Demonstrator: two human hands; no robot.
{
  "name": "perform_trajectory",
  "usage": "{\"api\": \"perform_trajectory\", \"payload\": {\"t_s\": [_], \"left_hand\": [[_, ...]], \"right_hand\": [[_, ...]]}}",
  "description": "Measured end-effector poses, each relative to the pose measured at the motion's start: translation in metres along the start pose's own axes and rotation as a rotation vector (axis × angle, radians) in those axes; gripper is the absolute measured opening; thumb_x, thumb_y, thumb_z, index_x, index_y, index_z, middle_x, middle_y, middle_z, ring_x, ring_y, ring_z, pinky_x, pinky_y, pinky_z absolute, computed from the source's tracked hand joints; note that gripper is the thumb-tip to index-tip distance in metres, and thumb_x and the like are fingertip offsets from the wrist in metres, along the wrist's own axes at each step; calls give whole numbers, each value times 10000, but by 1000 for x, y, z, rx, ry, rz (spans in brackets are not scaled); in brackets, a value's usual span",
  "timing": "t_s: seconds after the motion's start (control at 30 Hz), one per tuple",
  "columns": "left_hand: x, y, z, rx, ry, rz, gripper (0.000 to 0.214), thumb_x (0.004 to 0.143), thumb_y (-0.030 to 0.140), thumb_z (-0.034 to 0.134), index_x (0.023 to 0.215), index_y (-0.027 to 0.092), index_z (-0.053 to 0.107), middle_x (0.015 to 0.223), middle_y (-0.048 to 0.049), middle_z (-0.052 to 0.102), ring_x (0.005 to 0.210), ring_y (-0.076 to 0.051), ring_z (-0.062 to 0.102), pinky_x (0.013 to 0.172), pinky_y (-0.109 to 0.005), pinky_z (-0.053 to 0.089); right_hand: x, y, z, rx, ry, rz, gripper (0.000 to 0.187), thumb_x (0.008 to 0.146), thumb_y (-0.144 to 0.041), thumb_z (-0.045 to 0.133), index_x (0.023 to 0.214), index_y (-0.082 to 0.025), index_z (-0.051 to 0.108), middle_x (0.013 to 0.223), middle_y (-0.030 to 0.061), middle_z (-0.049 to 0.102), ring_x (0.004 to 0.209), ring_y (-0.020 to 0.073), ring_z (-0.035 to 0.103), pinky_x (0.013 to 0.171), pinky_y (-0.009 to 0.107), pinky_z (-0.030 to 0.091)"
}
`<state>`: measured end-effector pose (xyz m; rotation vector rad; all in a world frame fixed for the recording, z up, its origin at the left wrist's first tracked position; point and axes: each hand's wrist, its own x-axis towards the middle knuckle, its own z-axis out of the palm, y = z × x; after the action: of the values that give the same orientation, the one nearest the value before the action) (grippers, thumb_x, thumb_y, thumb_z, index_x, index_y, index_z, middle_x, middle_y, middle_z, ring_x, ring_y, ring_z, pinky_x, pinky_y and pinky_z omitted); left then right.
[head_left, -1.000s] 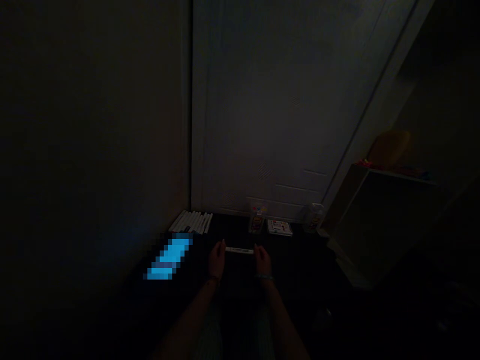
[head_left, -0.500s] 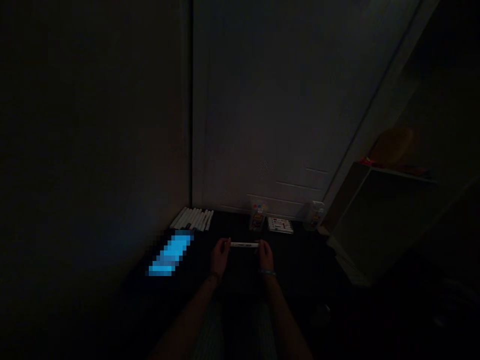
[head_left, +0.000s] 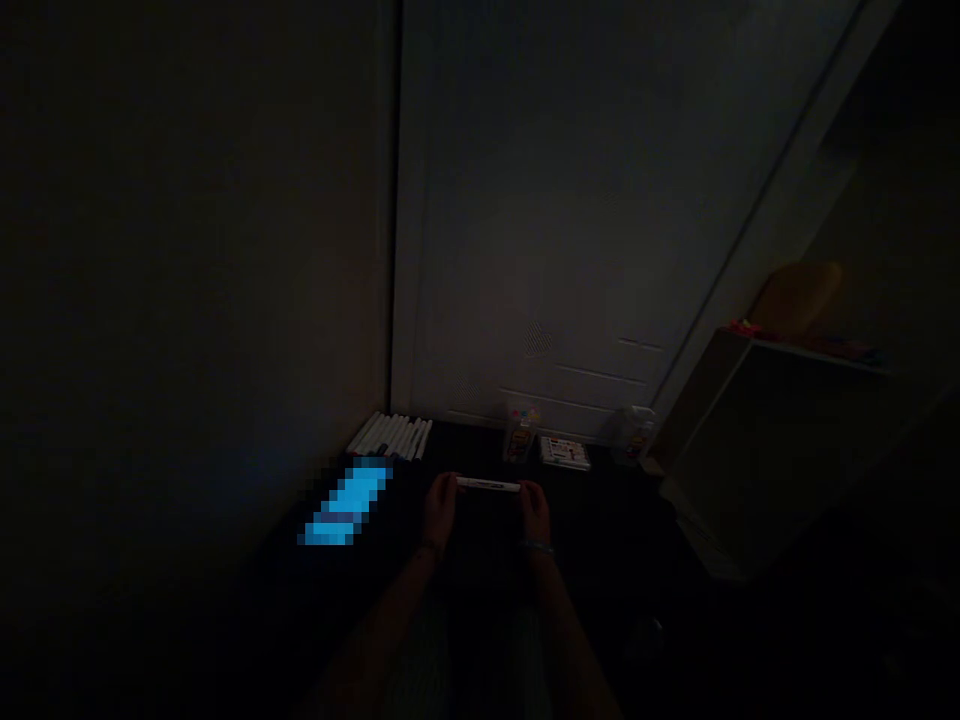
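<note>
A white marker pen (head_left: pixel 487 485) with small dark print is stretched level between my two hands, above the dark table (head_left: pixel 480 540). My left hand (head_left: pixel 440 505) pinches its left end. The right end sits between the fingertips of my right hand (head_left: pixel 535 510), which has a band at the wrist. Several more white markers (head_left: pixel 390 436) lie side by side at the back left of the table. Dim light hides the finer details of the fingers.
A bright, blurred-out blue screen (head_left: pixel 346 505) lies at the left. Along the back wall stand a clear pouch-like pack (head_left: pixel 521 435), a flat white case of pens (head_left: pixel 565 453) and a clear container (head_left: pixel 635 435). A cabinet (head_left: pixel 780 440) rises at the right.
The view has shifted slightly, so the table's things appear a little further right. Both hands still hold the marker, which now tilts down slightly to the right.
</note>
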<state>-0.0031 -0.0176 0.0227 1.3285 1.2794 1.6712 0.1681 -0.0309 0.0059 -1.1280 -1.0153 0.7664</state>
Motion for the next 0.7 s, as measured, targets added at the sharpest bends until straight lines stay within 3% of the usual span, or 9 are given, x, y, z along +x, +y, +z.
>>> {"api": "perform_trajectory", "payload": {"t_s": [0.13, 0.5, 0.7], "left_hand": [[1, -1, 2, 14, 8, -3, 368, 743, 505, 404, 830, 185, 564, 726, -9, 587, 743, -161, 543, 741, -290, 408], [-4, 0, 2, 87, 29, -39, 412, 718, 570, 419, 683, 176, 533, 590, 34, 490, 580, -105, 444, 553, -204, 351], [-2, -1, 1, 91, -17, -2, 367, 738, 518, 426, 771, 182, 570, 652, 21, 536, 623, -115, 478, 596, -213, 380]], "right_hand": [[0, -1, -1, -6, 12, -23, 335, 717, -463, 492, 892, -188, 571, 825, 22, 589, 725, 137, 526, 654, 231, 411], [2, 5, 1, -87, 61, -45, 307, 748, -469, 438, 809, -190, 553, 685, -20, 542, 639, 111, 489, 602, 204, 387], [3, 7, 0, -95, 38, -70, 285, 762, -439, 437, 859, -192, 543, 792, 0, 566, 753, 131, 513, 691, 222, 395]]}}
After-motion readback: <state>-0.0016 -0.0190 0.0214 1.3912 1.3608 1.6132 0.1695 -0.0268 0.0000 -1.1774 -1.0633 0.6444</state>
